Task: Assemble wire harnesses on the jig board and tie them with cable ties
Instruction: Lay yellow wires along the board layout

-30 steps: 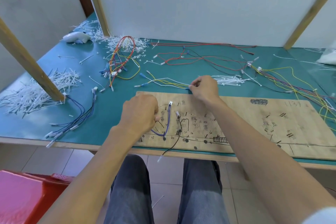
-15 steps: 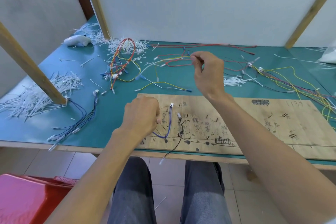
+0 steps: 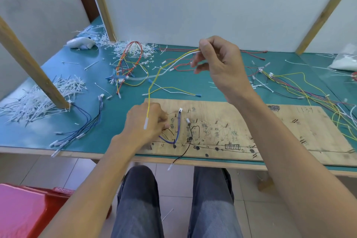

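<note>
my right grip (image 3: 220,63) pinches a yellow wire (image 3: 148,108) dangling over my left grip (image 3: 139,127), curled on the jig board (image 3: 280,131), hold unclear.

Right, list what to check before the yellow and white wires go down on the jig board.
1. Right hand grip on the thin yellow and white wires: ok, pinched at the fingertips.
2. Yellow wire's white-tipped end free: ok, it dangles in front of the left hand.
3. Left hand securing the blue-purple wire loop on the flat plywood jig board: cannot tell, curled fingers hide the contact.
4. Thin black wire fully on the board: not ok, its end hangs over the teal table edge.
5. White wire's far end untangled: cannot tell, blurred.
</note>
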Demonstrator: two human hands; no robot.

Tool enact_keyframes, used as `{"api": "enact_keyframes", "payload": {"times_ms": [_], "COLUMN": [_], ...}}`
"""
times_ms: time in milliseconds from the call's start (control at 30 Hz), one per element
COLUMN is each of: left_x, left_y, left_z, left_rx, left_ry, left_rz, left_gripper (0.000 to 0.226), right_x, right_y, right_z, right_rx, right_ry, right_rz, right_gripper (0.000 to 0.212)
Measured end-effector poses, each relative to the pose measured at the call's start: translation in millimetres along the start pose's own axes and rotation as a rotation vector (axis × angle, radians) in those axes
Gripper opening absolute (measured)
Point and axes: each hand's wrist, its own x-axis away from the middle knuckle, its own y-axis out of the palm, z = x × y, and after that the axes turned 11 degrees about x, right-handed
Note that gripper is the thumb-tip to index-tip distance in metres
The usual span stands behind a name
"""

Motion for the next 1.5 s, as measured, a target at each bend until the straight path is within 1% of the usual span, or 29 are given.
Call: {"api": "enact_keyframes", "payload": {"times_ms": [67, 133, 200, 267, 300, 400, 467, 500, 567, 600, 633, 667, 700, 733, 767, 800, 867, 933, 967, 1033, 1133, 1200, 1267, 1367, 1433, 1500], "left_x": [1.7, 3.6, 2.5, 0.8, 0.6, 3.3, 5.6, 6.4, 10.6, 13.7, 17.7, 22.5, 28.7, 36.9, 46.1, 53.9, 67.8, 78.1, 80.6, 84.2, 91.2, 96.3, 99.0, 100.4, 99.2, 96.1], "left_y": [-3.3, -7.9, -15.2, -20.8, -23.1, -27.3, -30.8, -34.0, -43.9, -51.3, -59.4, -66.7, -72.5, -75.0, -74.0, -69.5, -59.1, -51.1, -47.8, -39.4, -18.9, -4.8, 8.2, 23.0, 29.1, 33.4], "left_z": [-1.9, -3.3, -5.4, -9.9, -13.9, -30.1, -35.8, -37.4, -34.2, -31.0, -26.6, -20.0, -11.2, 0.4, 11.4, 20.5, 35.1, 38.5, 36.8, 30.8, 26.1, 25.8, 27.6, 33.9, 39.5, 43.3], "left_rx": [0.017, 0.067, 0.069, 0.046, 0.073, 0.268, 0.395, 0.477, 0.734, 0.88, 1.032, 1.178, 1.292, 1.335, 1.318, 1.273, 1.3, 1.396, 1.4, 1.357, 1.26, 1.183, 1.034, 0.792, 0.694, 0.661], "left_ry": [0.009, 0.018, 0.057, 0.102, 0.119, 0.139, 0.14, 0.131, 0.073, 0.045, 0.024, 0.012, -0.001, -0.018, -0.009, 0.028, 0.075, 0.012, -0.031, -0.126, -0.229, -0.259, -0.254, -0.213, -0.187, -0.178], "left_rz": [-0.039, -0.056, -0.077, -0.125, -0.148, -0.177, -0.168, -0.138, 0.023, 0.103, 0.109, 0.012, -0.162, -0.343, -0.46, -0.497, -0.466, -0.386, -0.326, -0.214, -0.112, -0.051, 0.002, 0.027, 0.048, 0.053], "left_gripper": [0.029, 0.023, 0.021, 0.025, 0.026, 0.026, 0.023, 0.021, 0.022, 0.027, 0.039, 0.055, 0.069, 0.076, 0.073, 0.064, 0.044, 0.03, 0.027, 0.026, 0.03, 0.032, 0.028, 0.022, 0.021, 0.02], "right_x": [12.3, 23.2, 31.9, 38.7, 41.6, 48.2, 50.5, 50.7, 50.1, 49.9, 49.9, 50.3, 50.1, 49.6, 48.9, 47.9, 45.6, 44.5, 44.1, 43.6, 44.6, 46.7, 47.9, 45.1, 41.3, 38.1], "right_y": [0.9, 2.7, 5.0, 7.2, 8.2, 10.2, 10.1, 9.7, 8.7, 9.1, 10.4, 12.7, 15.3, 18.4, 21.8, 24.8, 28.5, 30.0, 30.0, 29.8, 30.3, 33.9, 40.4, 51.7, 58.9, 65.4], "right_z": [-5.1, -4.2, 0.4, 4.1, 4.9, 4.3, 2.0, 0.4, -2.8, -4.0, -4.7, -5.0, -5.1, -5.1, -4.9, -4.0, 0.9, 10.6, 16.7, 29.7, 52.2, 67.1, 78.1, 88.6, 92.9, 95.9], "right_rx": [-0.203, -0.336, -0.415, -0.472, -0.496, -0.539, -0.557, -0.555, -0.499, -0.445, -0.387, -0.338, -0.302, -0.274, -0.25, -0.232, -0.205, -0.159, -0.122, -0.032, 0.109, 0.231, 0.324, 0.442, 0.53, 0.598], "right_ry": [0.087, 0.168, 0.24, 0.302, 0.323, 0.347, 0.348, 0.348, 0.327, 0.304, 0.278, 0.257, 0.243, 0.24, 0.245, 0.253, 0.269, 0.283, 0.293, 0.32, 0.359, 0.361, 0.356, 0.334, 0.298, 0.273], "right_rz": [-0.036, -0.077, -0.128, -0.167, -0.181, -0.193, -0.191, -0.194, -0.217, -0.233, -0.251, -0.27, -0.288, -0.303, -0.312, -0.312, -0.309, -0.331, -0.352, -0.388, -0.384, -0.387, -0.385, -0.309, -0.266, -0.261], "right_gripper": [0.023, 0.022, 0.02, 0.017, 0.017, 0.013, 0.014, 0.015, 0.018, 0.02, 0.02, 0.02, 0.02, 0.02, 0.02, 0.019, 0.016, 0.016, 0.02, 0.025, 0.017, 0.015, 0.013, 0.013, 0.016, 0.019]}}
